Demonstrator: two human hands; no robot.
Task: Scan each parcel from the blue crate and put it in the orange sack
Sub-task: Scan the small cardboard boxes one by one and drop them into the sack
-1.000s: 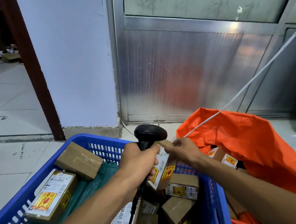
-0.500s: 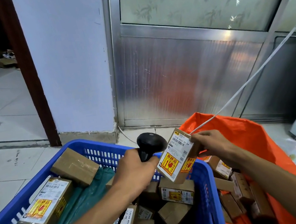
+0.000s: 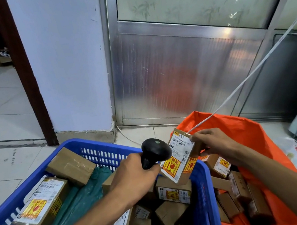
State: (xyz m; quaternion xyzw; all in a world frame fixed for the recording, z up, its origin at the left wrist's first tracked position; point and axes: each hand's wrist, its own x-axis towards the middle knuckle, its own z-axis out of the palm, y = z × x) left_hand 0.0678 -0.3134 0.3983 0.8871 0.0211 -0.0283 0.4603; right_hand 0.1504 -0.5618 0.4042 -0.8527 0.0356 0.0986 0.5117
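Since a moment ago the parcel [image 3: 182,155] has come up out of the crate, and it now hangs tilted above the crate's right rim, label side turned toward the scanner.

Head view: the right hand [image 3: 214,143] is clamped on the parcel's upper right edge, thumb on the white label, fingers behind the cardboard. The left hand [image 3: 134,175] is wrapped tight round the handle of the black scanner [image 3: 155,152], whose rounded head sits just left of the parcel, nearly touching its label. A dark cable runs down from under that hand. Whether the trigger is pressed I cannot tell.

Under the left hand sits the blue crate [image 3: 103,151], with more brown parcels heaped below the wrist. 2 bigger boxes lie well to the left of that hand: a plain taped box [image 3: 70,166] by the far wall of the crate, and a labelled box [image 3: 41,203] with a yellow and red sticker nearer the person. A green plastic sheet [image 3: 74,203] shows between them.

Below and right of the right hand gapes the orange sack [image 3: 244,132], already holding several small parcels. A white cord [image 3: 254,71] stretches from just above the held parcel up to the far right.
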